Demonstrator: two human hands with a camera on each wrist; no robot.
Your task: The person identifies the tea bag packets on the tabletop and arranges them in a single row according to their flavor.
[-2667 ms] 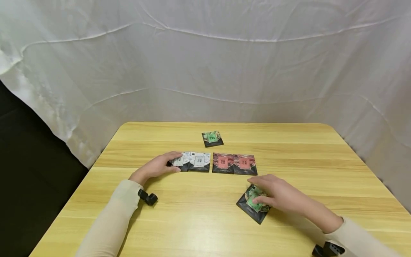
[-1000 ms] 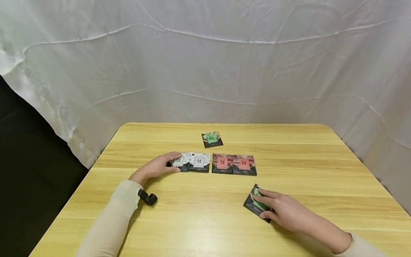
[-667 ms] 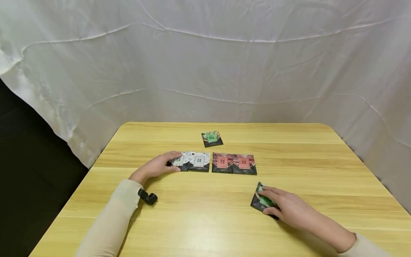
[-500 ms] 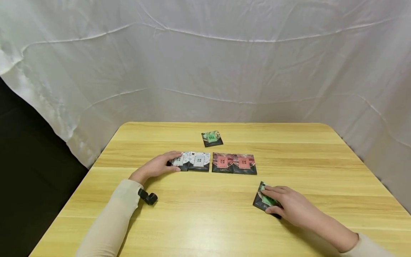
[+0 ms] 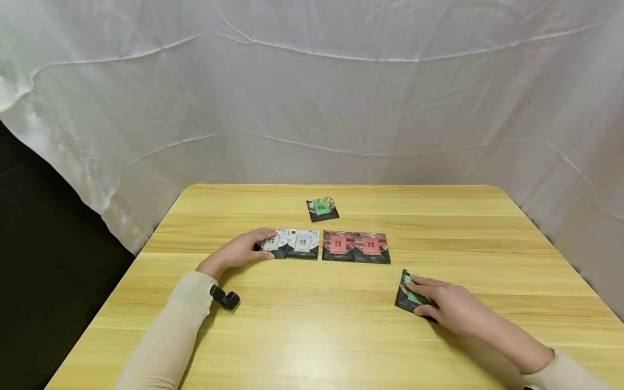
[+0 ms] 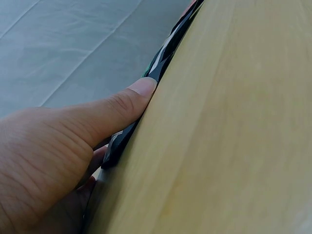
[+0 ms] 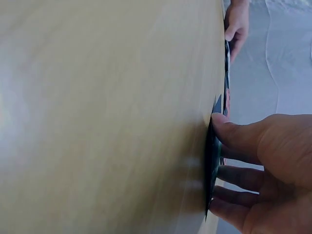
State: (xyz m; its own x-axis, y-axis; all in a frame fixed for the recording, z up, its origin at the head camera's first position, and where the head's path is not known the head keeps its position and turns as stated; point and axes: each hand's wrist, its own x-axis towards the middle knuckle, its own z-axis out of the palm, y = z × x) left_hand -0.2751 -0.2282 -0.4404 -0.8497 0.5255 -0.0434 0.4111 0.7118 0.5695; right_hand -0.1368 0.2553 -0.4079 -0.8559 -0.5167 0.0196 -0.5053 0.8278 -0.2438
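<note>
Green packet (image 5: 410, 297) | lower right of head view | right hand (image 5: 454, 305) pinching it | left hand (image 5: 238, 251), left of centre, pinching leftmost white packet (image 5: 279, 245)

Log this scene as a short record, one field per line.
Surface: light wood-grain table
Left hand: grips the flat, square white-and-black sachet at the row's left end
Right hand: grips a flat, square green-and-black sachet, nearer the person than the row
Rest of row: another white-and-black sachet, narrow gap, two flat, square red-and-black sachets
Beyond row: another green-and-black sachet
Backdrop: pale draped fabric
</note>
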